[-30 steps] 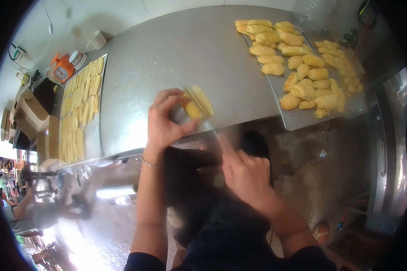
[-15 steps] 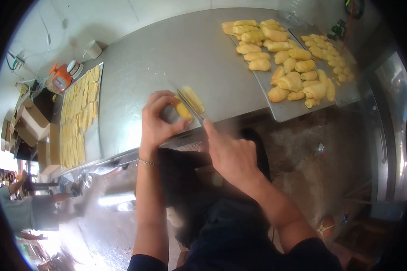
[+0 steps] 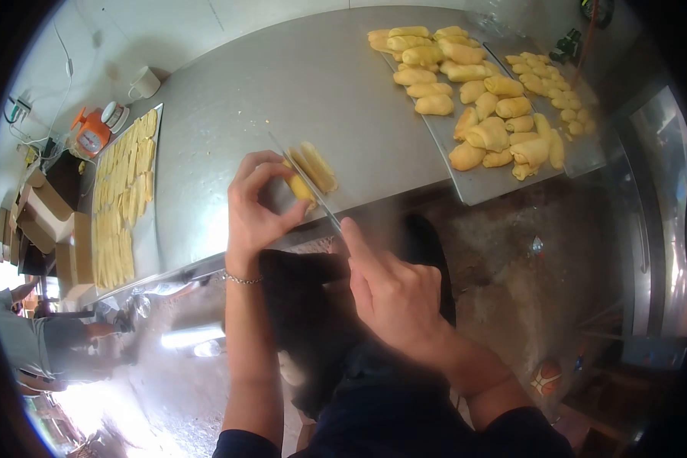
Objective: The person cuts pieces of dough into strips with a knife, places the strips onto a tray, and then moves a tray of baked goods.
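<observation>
Between the thumb and fingers of my left hand [image 3: 253,202], a yellow bread roll [image 3: 301,191] is held on the metal table near its front edge. My right hand [image 3: 401,294] is closed around a knife [image 3: 324,206], its index finger stretched along the top; the handle is hidden in the palm. The blade lies along the right side of the roll. Just right of the blade, cut slices [image 3: 321,166] rest on the table. A few crumbs are scattered beyond my left hand.
Whole rolls [image 3: 488,136] are piled on a tray at the right, with smaller rolls [image 3: 553,84] on another behind. At the left lies a tray of slices [image 3: 126,195]. A orange scale [image 3: 91,136], a mug [image 3: 144,82] and cardboard boxes [image 3: 53,221] are nearby. Another person [image 3: 61,347] stands at lower left.
A further slice now shows beside the blade, left of the earlier slices. The knife remains against the roll in my left hand. The whole view has shifted slightly.
</observation>
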`<move>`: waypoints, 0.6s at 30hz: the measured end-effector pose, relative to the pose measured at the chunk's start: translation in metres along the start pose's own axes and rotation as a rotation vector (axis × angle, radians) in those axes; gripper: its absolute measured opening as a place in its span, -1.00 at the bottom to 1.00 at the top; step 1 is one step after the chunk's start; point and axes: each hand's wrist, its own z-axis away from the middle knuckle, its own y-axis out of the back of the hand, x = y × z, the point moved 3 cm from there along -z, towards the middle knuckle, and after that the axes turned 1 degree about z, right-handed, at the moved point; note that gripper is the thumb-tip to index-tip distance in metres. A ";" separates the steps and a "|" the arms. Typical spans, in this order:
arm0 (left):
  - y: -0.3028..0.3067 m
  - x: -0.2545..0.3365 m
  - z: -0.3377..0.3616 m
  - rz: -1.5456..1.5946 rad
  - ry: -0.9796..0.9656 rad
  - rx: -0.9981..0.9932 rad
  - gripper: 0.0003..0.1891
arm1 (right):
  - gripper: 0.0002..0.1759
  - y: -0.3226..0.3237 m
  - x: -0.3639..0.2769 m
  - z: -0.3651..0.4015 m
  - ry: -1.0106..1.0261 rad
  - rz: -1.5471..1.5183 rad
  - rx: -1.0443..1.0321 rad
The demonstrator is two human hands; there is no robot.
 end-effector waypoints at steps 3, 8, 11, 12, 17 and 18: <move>0.001 0.003 -0.001 0.001 0.021 -0.013 -0.58 | -0.29 -0.006 -0.002 0.004 0.010 0.056 -0.013; -0.003 -0.002 -0.003 0.003 0.001 -0.018 -0.59 | -0.17 -0.012 -0.016 0.010 0.074 0.222 -0.119; -0.003 -0.004 -0.003 0.008 0.005 -0.021 -0.59 | -0.19 -0.004 -0.015 0.001 0.060 0.171 -0.170; -0.002 -0.005 -0.003 0.005 0.010 -0.028 -0.58 | -0.19 -0.003 -0.012 0.000 0.056 0.142 -0.169; -0.002 -0.005 -0.003 0.030 0.057 -0.051 -0.57 | -0.19 -0.017 0.001 -0.010 0.102 0.139 -0.145; -0.002 -0.005 -0.004 0.022 0.070 -0.058 -0.57 | -0.21 -0.025 0.005 -0.017 0.101 0.122 -0.133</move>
